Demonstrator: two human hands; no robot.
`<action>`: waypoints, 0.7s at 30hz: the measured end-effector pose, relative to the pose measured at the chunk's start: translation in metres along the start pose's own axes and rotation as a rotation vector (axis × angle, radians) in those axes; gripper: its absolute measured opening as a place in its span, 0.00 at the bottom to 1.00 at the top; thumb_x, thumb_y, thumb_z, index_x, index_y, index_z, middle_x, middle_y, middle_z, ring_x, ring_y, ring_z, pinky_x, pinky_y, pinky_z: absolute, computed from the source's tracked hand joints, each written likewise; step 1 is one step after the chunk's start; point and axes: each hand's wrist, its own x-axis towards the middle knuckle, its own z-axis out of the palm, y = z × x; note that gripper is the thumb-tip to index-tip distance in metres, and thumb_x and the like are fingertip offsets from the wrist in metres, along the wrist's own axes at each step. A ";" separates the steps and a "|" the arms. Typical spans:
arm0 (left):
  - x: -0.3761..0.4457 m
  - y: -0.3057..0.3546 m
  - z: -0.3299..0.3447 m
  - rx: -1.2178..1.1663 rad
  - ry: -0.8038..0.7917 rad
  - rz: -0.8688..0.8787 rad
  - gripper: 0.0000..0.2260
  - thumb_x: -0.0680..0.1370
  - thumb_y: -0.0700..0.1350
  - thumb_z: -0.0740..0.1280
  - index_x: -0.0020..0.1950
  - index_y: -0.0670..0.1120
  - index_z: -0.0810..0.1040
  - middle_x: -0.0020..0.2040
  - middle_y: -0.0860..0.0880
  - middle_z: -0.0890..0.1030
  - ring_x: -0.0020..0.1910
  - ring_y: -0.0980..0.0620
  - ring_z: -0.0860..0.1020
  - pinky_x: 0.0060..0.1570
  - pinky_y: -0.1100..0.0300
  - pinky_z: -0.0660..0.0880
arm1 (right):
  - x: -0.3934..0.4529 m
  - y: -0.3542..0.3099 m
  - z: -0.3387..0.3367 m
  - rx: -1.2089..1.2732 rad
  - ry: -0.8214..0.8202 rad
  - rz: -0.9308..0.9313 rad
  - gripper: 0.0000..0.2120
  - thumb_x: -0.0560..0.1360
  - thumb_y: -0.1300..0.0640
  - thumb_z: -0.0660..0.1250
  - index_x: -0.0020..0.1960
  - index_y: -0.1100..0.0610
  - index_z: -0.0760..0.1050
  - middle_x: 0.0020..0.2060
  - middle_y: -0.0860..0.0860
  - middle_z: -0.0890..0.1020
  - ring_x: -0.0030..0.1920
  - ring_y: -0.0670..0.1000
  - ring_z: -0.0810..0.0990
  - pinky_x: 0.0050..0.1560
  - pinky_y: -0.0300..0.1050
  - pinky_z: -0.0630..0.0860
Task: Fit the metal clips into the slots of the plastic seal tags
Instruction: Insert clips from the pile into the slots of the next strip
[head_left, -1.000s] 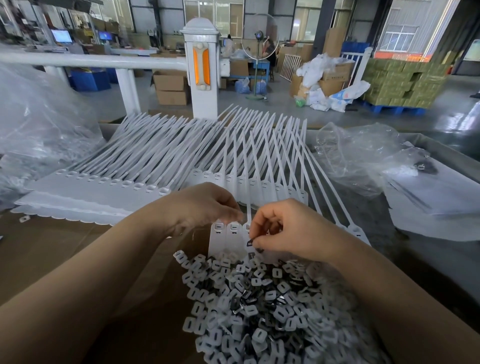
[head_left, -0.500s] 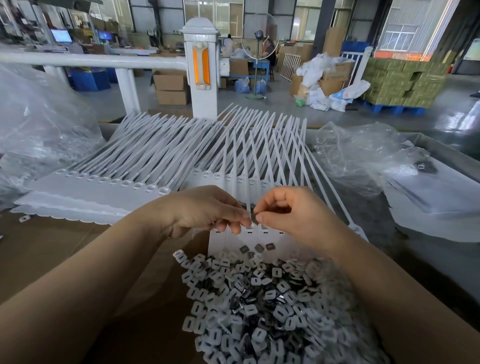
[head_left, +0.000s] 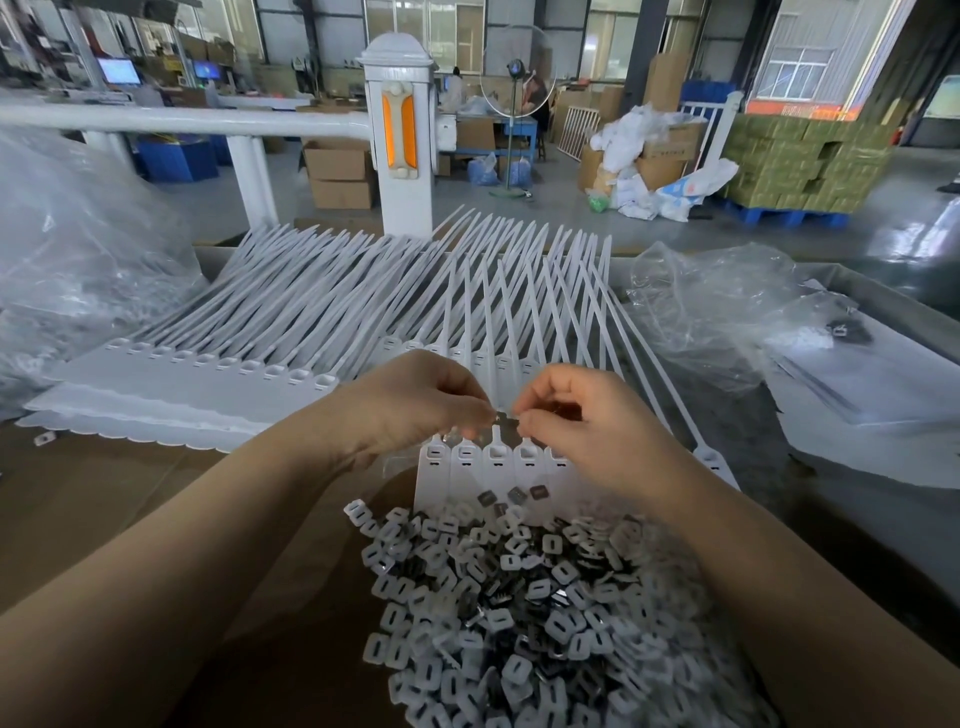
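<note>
Metal clip (head_left: 503, 417), small and dark, is pinched between the fingertips of the left hand (head_left: 415, 402) and the right hand (head_left: 576, 426), just above a strip of plastic seal tags (head_left: 496, 462) at the frame centre. Both hands are curled, with thumb and forefinger closed on the clip; the remaining fingers are folded under. The slotted heads of the strip are seen directly below the hands, at 6 o'clock from the clip. Three loose clips (head_left: 517, 493) lie on the flat part of the strip. A heap of white inserts and dark clips (head_left: 519, 613) is spread on brown cardboard (head_left: 130, 499) at 6 o'clock. Further stacked tag strips (head_left: 208, 374) are fanned at 10 o'clock, their tails directed to 12 o'clock. Clear plastic bags (head_left: 717, 306) are located at 2 o'clock. A white post (head_left: 400, 130) stands at 12 o'clock.
</note>
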 end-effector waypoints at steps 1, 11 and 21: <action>0.000 0.000 0.000 0.026 0.011 0.010 0.06 0.76 0.46 0.70 0.42 0.47 0.84 0.31 0.57 0.82 0.23 0.67 0.72 0.24 0.77 0.64 | 0.000 0.000 0.000 -0.003 -0.007 0.008 0.04 0.77 0.57 0.69 0.46 0.49 0.80 0.39 0.44 0.84 0.40 0.40 0.82 0.40 0.31 0.75; -0.002 0.002 0.001 0.071 -0.046 0.021 0.05 0.75 0.49 0.71 0.42 0.51 0.84 0.38 0.54 0.84 0.37 0.61 0.78 0.44 0.61 0.74 | 0.001 0.000 0.003 -0.028 -0.056 0.046 0.06 0.79 0.55 0.66 0.44 0.50 0.79 0.35 0.46 0.83 0.29 0.36 0.76 0.30 0.28 0.69; 0.000 0.002 0.010 0.059 0.054 -0.010 0.06 0.76 0.49 0.70 0.42 0.49 0.83 0.30 0.59 0.81 0.28 0.65 0.74 0.29 0.74 0.69 | 0.002 0.004 0.005 -0.050 -0.037 0.068 0.04 0.79 0.52 0.65 0.46 0.48 0.78 0.35 0.45 0.82 0.33 0.37 0.79 0.33 0.30 0.71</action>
